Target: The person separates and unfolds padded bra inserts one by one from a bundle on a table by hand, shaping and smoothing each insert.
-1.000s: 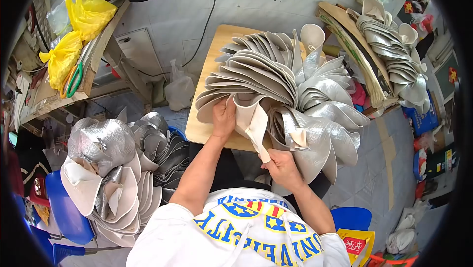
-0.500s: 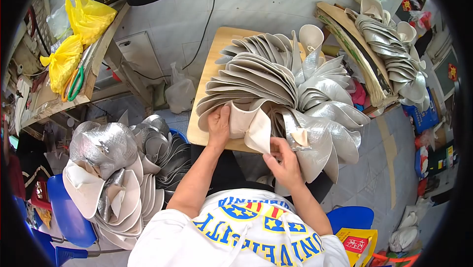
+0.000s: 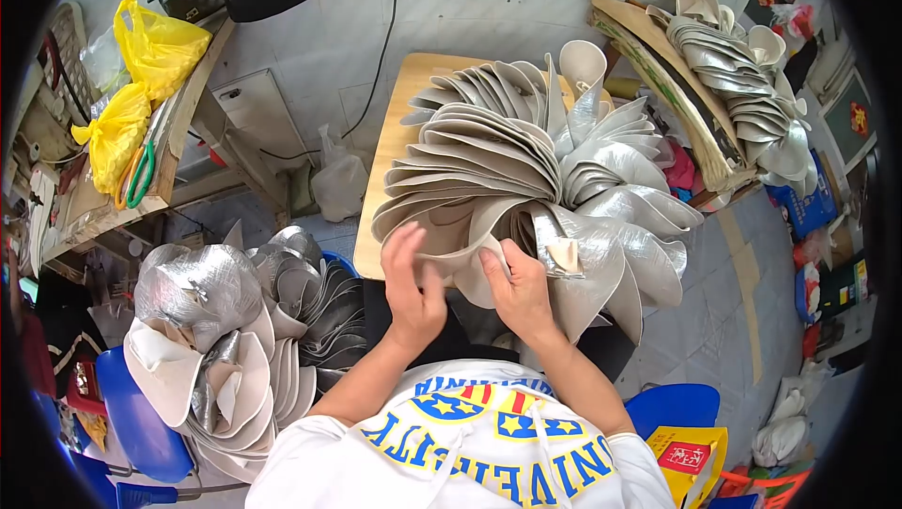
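A large fan of nested beige and silver curved sheets (image 3: 479,157) lies over a wooden table (image 3: 387,157). At its near edge, my right hand (image 3: 521,288) pinches the rim of a beige curved piece (image 3: 474,274), thumb on top. My left hand (image 3: 413,288) is beside the left end of that piece, its fingers raised, apart and slightly blurred. A small cream scrap with a silver edge (image 3: 564,255) rests on the silver sheets just right of my right hand.
More stacked pieces (image 3: 221,359) sit at the lower left by a blue chair (image 3: 141,415). Yellow bags (image 3: 160,49) and green-handled scissors (image 3: 141,176) are on a wooden bench (image 3: 193,100). Another stack (image 3: 733,77) stands upper right. A yellow bag (image 3: 691,457) is lower right.
My left hand has let go of the beige piece and opened. My right hand has moved up and left and closed on its rim. The piece's loose flap no longer sticks out toward me.
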Demonstrator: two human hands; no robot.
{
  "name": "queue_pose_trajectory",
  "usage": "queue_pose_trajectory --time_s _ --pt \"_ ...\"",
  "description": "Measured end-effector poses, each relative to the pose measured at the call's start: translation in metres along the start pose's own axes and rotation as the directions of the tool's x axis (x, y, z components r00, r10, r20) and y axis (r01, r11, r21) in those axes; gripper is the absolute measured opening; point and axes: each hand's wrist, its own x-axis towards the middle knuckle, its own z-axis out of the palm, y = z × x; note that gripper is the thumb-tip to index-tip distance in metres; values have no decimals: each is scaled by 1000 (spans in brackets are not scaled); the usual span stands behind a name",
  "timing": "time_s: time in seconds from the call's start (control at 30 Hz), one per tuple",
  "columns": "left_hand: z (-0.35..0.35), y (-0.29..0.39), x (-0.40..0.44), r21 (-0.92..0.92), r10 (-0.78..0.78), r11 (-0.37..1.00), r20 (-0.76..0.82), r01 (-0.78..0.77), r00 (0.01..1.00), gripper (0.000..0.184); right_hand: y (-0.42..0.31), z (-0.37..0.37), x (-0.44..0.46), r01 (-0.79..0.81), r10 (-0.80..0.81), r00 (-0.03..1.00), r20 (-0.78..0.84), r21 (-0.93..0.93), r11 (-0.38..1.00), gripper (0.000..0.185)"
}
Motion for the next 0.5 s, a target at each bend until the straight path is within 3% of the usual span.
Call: queue_pose_trajectory --time_s 0.1,0.13,0.2,0.3,0.43,0.5 --pt "-2 28 14 47 195 978 118 -201 974 42 0 8 2 5 -4 999 49 -25 1000 22" --pt "4 22 13 21 198 979 158 -203 967 42 3 8 2 11 -9 997 71 -33 999 21" --pt "14 8 20 76 157 981 205 -176 966 23 8 9 1 20 -14 993 113 -50 999 20" --pt "28 -18 21 -76 -13 996 312 39 950 17 5 7 0 11 -12 988 156 4 1000 20" --pt "32 -21 30 -234 3 966 443 112 897 29 10 6 -4 -23 13 984 179 53 998 20" --pt "33 -43 26 -291 -169 888 516 357 840 28 19 0 -6 -78 63 964 258 48 996 21"
